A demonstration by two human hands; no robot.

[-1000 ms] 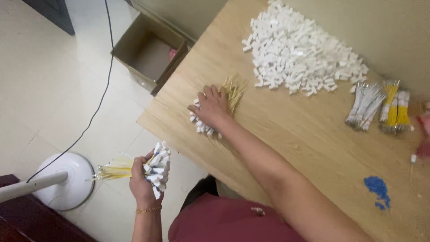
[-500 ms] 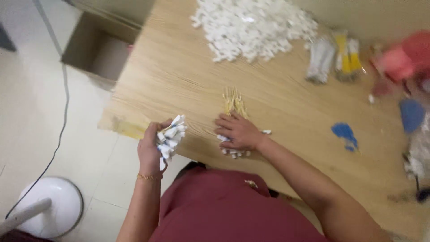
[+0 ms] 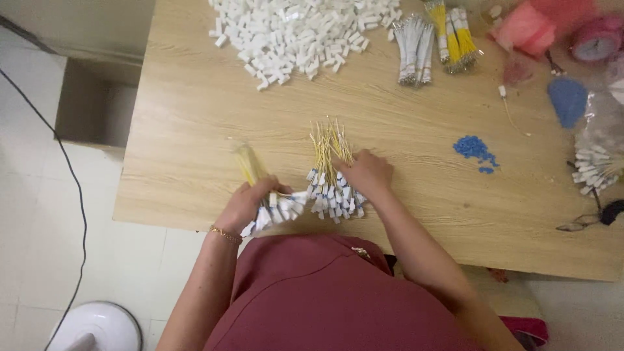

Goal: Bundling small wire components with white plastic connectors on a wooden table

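Note:
My left hand (image 3: 246, 203) grips a bundle of thin yellow wires with white plastic connectors (image 3: 273, 209) and rests it on the wooden table (image 3: 195, 117) near the front edge. Just to its right lies a second bundle of yellow wires with white connectors (image 3: 330, 175), fanned out flat on the table. My right hand (image 3: 367, 172) lies on the right side of that second bundle, fingers curled against it.
A big heap of white connectors (image 3: 299, 32) covers the far middle of the table. Tied wire bundles (image 3: 432, 39) lie to its right. Small blue pieces (image 3: 474, 151), a blue object (image 3: 567, 99) and pink things (image 3: 526, 29) sit at the right. A cardboard box (image 3: 91, 104) stands on the floor at the left.
My left hand has brought its bundle from off the table's edge onto the table beside the other bundle. My right hand has stayed on the bundle lying there. The view has shifted right.

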